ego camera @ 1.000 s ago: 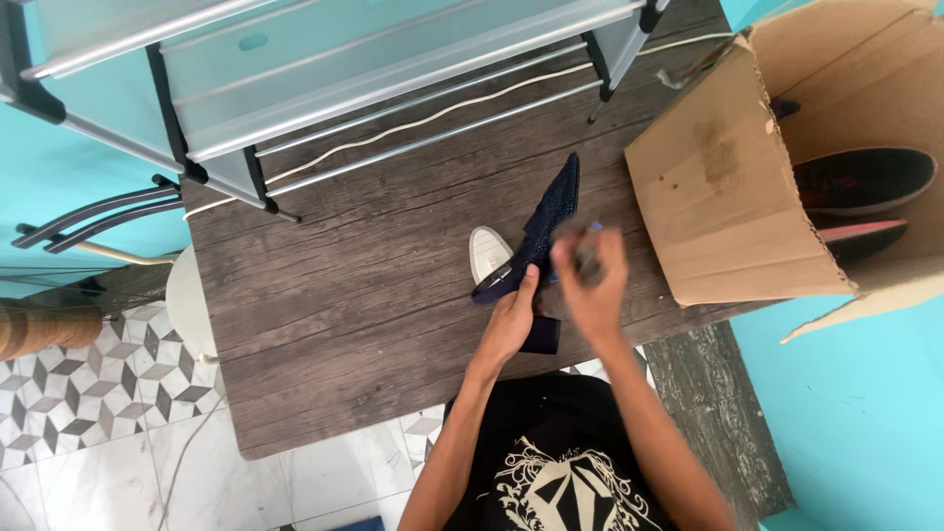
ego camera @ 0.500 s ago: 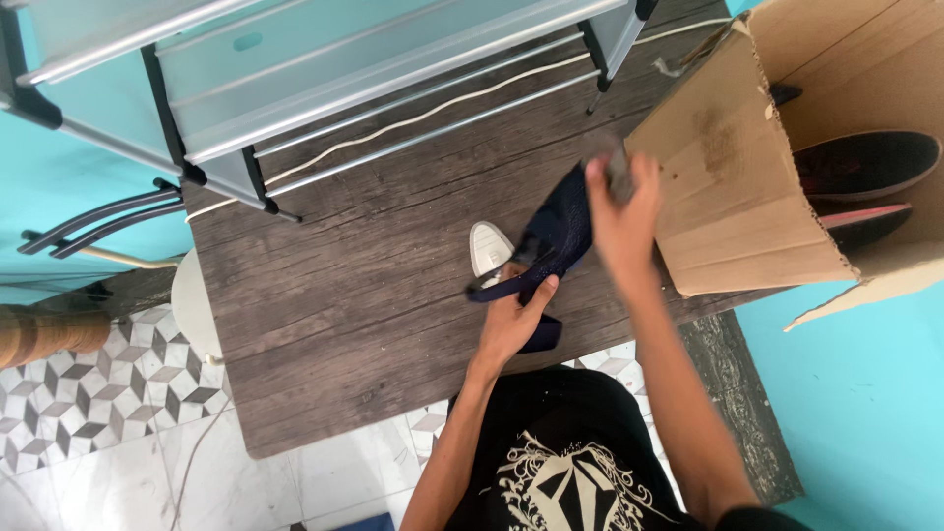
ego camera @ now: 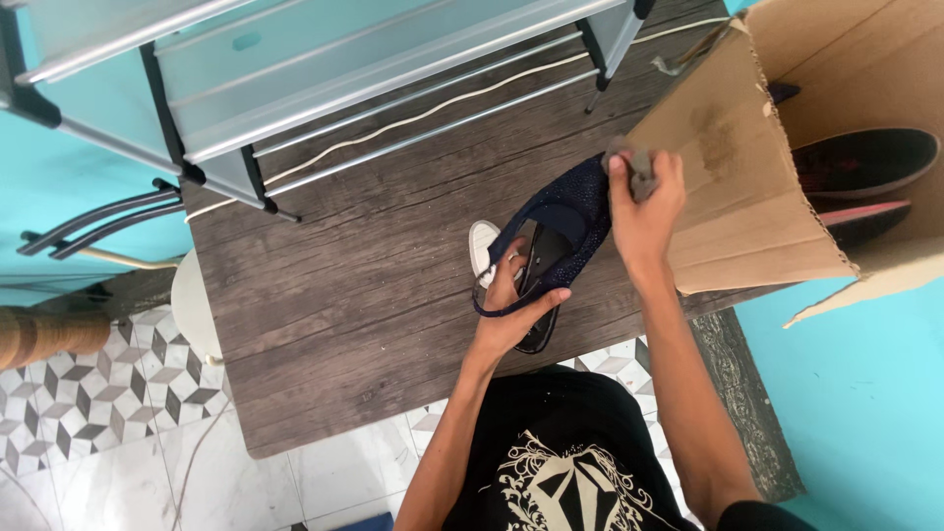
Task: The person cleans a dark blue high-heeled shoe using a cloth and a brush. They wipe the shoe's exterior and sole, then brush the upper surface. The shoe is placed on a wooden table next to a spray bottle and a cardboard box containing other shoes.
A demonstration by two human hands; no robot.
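1. Two bare hands are at work over the wooden table (ego camera: 324, 324), seen from above; we note the person's black printed shirt (ego camera: 560, 462) nearest the camera.
2. The left hand (ego camera: 511, 315) is clenched around the heel end of a dark blue shoe (ego camera: 565, 211), held just above the tabletop.
3. A white object (ego camera: 482, 246) lies on the table, partly hidden beneath the shoe; we cannot tell its kind.
4. The right hand (ego camera: 644, 211) grasps a small grey cloth (ego camera: 639, 167), pressed against the shoe's toe end.
5. Just beyond stands an opened cardboard box (ego camera: 728, 187) containing dark footwear (ego camera: 865, 162).
6. Farthest, a grey metal rack (ego camera: 344, 69) rests on the table.
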